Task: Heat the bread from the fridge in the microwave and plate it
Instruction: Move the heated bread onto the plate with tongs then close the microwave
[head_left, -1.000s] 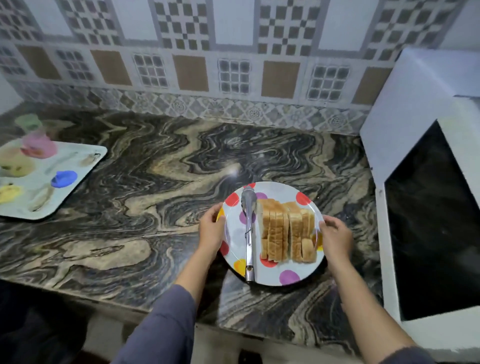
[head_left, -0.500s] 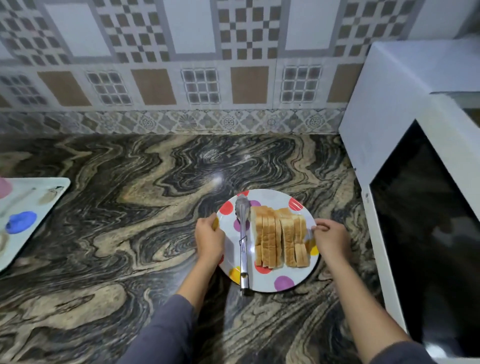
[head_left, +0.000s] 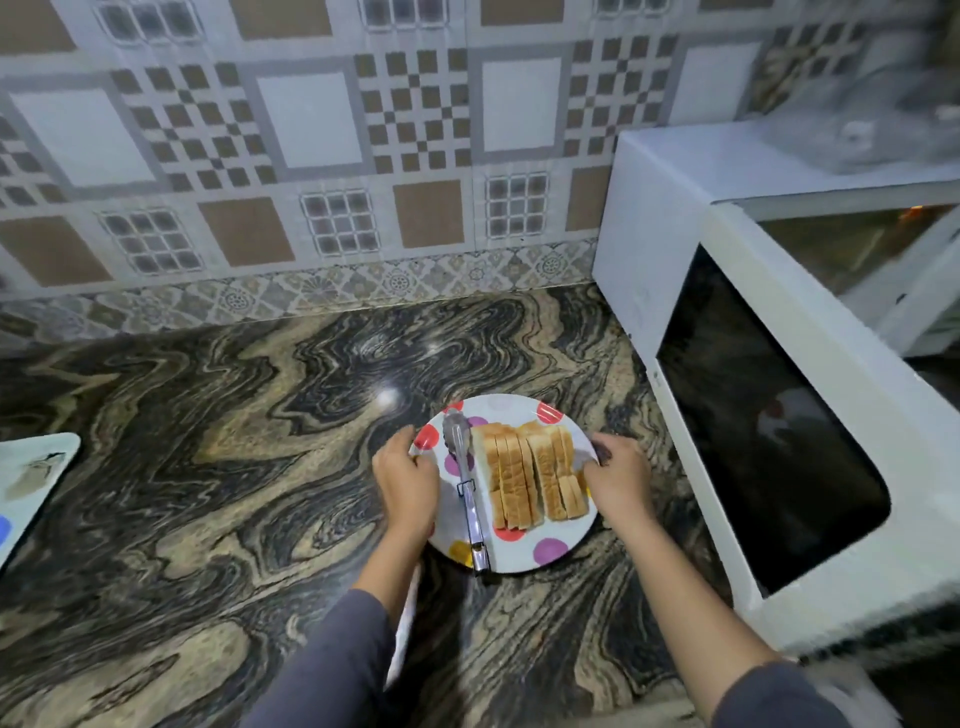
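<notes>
Fingers of my left hand (head_left: 407, 480) curl over the left rim of the round white plate with coloured polka dots (head_left: 524, 558), closed on its edge, while the fingers of my right hand (head_left: 618, 480) wrap the right rim in the same way, so both hands have hold of the plate from opposite sides. From the head camera I see the plate sitting low over the dark swirled marble countertop (head_left: 208, 467); I cannot tell whether it touches the stone or is just lifted off it. On the plate lies the row of sliced white bread with tan crusts (head_left: 530, 480), the slices packed together on their edges and leaning slightly, filling the right half of the plate, just beside my right hand. To the left of the bread, on the same plate, a pair of shiny metal tongs (head_left: 465, 483) lies lengthwise, its scooped tip toward the wall and its hinged end reaching just past the near rim. My grey sleeves (head_left: 332, 670) come in from the bottom edge. To the right of the plate stands the white microwave with a dark glass door (head_left: 769, 415); the door is swung open toward me. At the far left edge a pale tray (head_left: 36, 467) shows in part. Patterned wall tiles (head_left: 311, 156) run behind the counter
</notes>
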